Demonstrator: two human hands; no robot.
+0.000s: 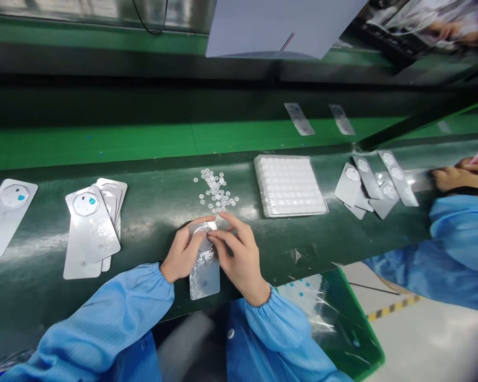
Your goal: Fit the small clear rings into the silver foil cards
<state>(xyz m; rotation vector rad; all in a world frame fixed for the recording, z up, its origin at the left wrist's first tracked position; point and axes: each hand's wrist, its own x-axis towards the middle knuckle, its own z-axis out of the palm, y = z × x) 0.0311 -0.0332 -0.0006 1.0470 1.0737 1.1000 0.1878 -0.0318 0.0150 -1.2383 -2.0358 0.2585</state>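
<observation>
A grey-white flat rectangular panel (204, 278) with rounded corners and a round feature near its top lies in front of me at the bench edge. My left hand (182, 253) grips its upper left side, thumb on the face and fingers along the top. Over the round feature, my right hand (242, 260) pinches thumb and forefinger together; whatever is between the tips is too small to make out. Just beyond both hands lies a loose scatter of small clear round discs (219, 193).
A stack of panels (90, 228) and a single panel (8, 217) lie left. A clear tray with white rows (290, 185) sits right of the discs. More panels (368, 183) lie near a co-worker's hand (460, 178). A green bin (364, 329) stands below; two panels rest on the green belt (239, 138).
</observation>
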